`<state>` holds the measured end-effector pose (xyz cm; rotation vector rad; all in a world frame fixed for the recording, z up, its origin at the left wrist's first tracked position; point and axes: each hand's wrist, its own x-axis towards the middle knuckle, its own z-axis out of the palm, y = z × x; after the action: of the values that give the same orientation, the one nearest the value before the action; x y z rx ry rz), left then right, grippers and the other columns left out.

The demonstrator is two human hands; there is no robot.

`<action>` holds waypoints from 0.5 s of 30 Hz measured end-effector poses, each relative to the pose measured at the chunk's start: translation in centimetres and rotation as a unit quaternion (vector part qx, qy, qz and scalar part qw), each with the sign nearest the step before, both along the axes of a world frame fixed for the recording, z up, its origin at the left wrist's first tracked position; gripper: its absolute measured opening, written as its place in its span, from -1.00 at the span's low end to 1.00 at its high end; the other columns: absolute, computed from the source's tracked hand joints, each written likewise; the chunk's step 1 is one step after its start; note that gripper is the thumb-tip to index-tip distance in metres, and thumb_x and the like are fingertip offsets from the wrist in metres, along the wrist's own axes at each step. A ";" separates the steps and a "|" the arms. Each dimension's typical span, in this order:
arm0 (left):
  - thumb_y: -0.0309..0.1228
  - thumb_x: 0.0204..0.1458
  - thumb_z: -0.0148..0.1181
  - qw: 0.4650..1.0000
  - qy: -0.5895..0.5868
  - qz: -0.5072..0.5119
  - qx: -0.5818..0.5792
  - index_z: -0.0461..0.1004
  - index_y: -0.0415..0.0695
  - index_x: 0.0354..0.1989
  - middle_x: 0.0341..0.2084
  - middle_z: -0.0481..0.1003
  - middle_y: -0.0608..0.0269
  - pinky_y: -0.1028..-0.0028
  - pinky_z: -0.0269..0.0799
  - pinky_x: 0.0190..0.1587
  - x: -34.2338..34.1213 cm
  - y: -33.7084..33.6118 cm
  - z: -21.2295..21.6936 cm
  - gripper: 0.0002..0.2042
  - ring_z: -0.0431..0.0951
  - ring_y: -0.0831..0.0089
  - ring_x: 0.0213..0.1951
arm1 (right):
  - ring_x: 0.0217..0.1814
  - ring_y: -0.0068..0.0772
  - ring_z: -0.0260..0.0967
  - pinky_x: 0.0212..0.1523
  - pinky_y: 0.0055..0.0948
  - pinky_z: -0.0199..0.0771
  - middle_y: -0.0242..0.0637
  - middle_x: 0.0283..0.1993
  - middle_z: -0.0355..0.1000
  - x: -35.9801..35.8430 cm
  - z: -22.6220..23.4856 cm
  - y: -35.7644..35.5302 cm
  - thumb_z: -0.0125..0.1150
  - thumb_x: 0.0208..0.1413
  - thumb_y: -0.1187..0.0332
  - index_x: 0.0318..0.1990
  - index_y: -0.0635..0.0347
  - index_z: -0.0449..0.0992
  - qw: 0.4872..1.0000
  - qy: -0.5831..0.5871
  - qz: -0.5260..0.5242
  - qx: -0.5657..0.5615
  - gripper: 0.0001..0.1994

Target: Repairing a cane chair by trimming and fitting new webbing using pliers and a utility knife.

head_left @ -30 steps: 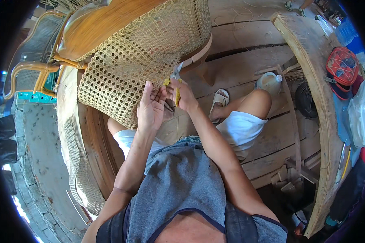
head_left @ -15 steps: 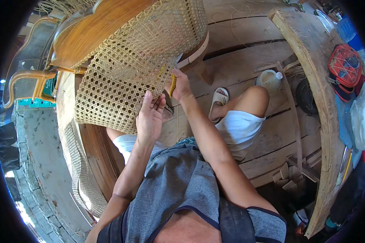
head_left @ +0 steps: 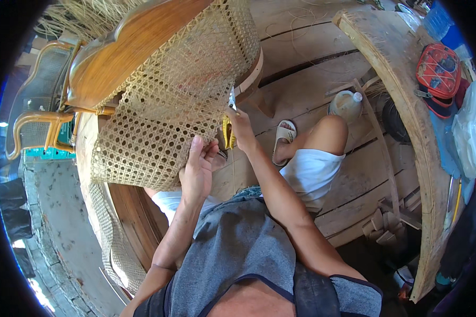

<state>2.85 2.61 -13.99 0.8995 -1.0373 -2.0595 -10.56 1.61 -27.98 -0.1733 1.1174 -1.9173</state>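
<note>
A sheet of woven cane webbing [head_left: 143, 137] hangs down from a wooden chair back [head_left: 127, 47] at the upper left. My left hand [head_left: 197, 169] is at its lower right edge, fingers curled and closed on the webbing; part of the grip is hidden. My right hand [head_left: 241, 128] holds scissors [head_left: 232, 99] with yellow handles. Their blades point away from me, beside the webbing's right edge. Whether the blades touch the cane I cannot tell.
Another cane chair [head_left: 37, 90] stands at the far left. A curved wooden piece [head_left: 407, 121] bounds the right side, with a red pouch [head_left: 438, 71] beyond it. A plastic jug [head_left: 346, 105] stands by my knee. Wood offcuts [head_left: 383, 227] lie lower right.
The scissors have turned more upright, and their blades and yellow handles show more. Both hands sit slightly lower in view, with the left still at the webbing's edge.
</note>
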 end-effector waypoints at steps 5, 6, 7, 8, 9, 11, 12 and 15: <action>-0.33 0.18 0.06 1.000 -0.020 -0.011 -0.015 0.39 -0.17 -0.08 -0.20 0.46 0.25 0.41 0.35 -0.01 0.0 0.4 0.3 -0.78 0.47 0.41 -0.13 | -0.01 -0.09 0.42 -0.08 -0.12 0.51 -0.12 -0.03 0.39 -3.1 1.6 -0.3 -0.14 0.25 0.18 0.09 0.26 0.29 0.968 -0.160 0.162 -0.108 -0.61; -0.33 0.18 0.07 0.999 -0.027 -0.014 -0.025 0.39 -0.18 -0.08 -0.20 0.46 0.24 0.41 0.35 -0.01 -0.1 0.4 0.2 -0.78 0.47 0.41 -0.13 | -0.01 -0.09 0.42 -0.08 -0.12 0.51 -0.12 -0.03 0.39 -3.7 0.7 -1.2 -0.14 0.25 0.18 0.09 0.26 0.29 0.968 -0.161 0.160 -0.109 -0.61; -0.33 0.18 0.07 0.999 -0.035 -0.016 -0.034 0.39 -0.18 -0.07 -0.20 0.47 0.23 0.41 0.35 -0.01 -0.1 0.4 0.1 -0.77 0.47 0.41 -0.14 | -0.01 -0.09 0.42 -0.04 -0.10 0.49 -0.10 -0.01 0.39 -4.2 -0.1 -2.0 -0.16 0.26 0.17 0.11 0.26 0.28 0.962 -0.197 0.114 -0.154 -0.60; -0.33 0.18 0.07 0.999 -0.037 -0.015 -0.034 0.39 -0.18 -0.07 -0.20 0.47 0.23 0.41 0.35 -0.01 -0.1 0.4 0.0 -0.77 0.47 0.41 -0.14 | -0.01 -0.09 0.42 0.00 -0.09 0.46 -0.08 0.01 0.38 -4.3 0.1 -2.4 -0.18 0.27 0.17 0.13 0.27 0.26 0.950 -0.232 0.070 -0.196 -0.59; -0.33 0.18 0.07 0.999 -0.037 -0.014 -0.030 0.39 -0.18 -0.07 -0.20 0.47 0.23 0.42 0.36 -0.01 0.0 0.4 0.0 -0.77 0.47 0.41 -0.14 | -0.01 -0.09 0.42 0.00 -0.09 0.46 -0.08 0.01 0.38 -4.4 0.2 -2.5 -0.18 0.27 0.17 0.13 0.27 0.26 0.950 -0.234 0.070 -0.196 -0.59; -0.34 0.18 0.07 0.999 -0.038 -0.010 -0.025 0.38 -0.19 -0.07 -0.20 0.47 0.22 0.42 0.36 -0.02 0.0 0.5 0.1 -0.77 0.47 0.41 -0.15 | 0.02 -0.10 0.41 0.07 -0.09 0.41 -0.10 -0.02 0.39 -4.7 0.9 -2.4 -0.19 0.28 0.15 0.12 0.26 0.26 0.937 -0.245 0.079 -0.235 -0.59; -0.35 0.19 0.06 0.999 -0.040 -0.005 -0.024 0.39 -0.21 -0.06 -0.20 0.47 0.21 0.42 0.39 -0.06 0.0 0.5 0.2 -0.77 0.49 0.39 -0.17 | 0.02 -0.10 0.41 0.07 -0.09 0.41 -0.10 -0.02 0.39 -4.5 1.6 -2.4 -0.19 0.28 0.15 0.12 0.26 0.26 0.937 -0.246 0.080 -0.234 -0.59; -0.38 0.19 0.04 0.999 -0.040 -0.008 -0.025 0.40 -0.23 -0.07 -0.21 0.47 0.19 0.42 0.42 -0.10 -0.1 0.8 0.6 -0.78 0.50 0.38 -0.19 | -0.06 -0.20 0.43 -0.01 -0.19 0.45 -0.15 -0.09 0.41 -3.6 2.2 -2.4 -0.18 0.29 0.12 0.06 0.25 0.30 0.938 -0.249 0.037 -0.238 -0.60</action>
<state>2.73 3.45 -13.42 0.9585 -1.1360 -2.0159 -14.17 -0.80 -25.83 0.0115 0.2998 -1.9818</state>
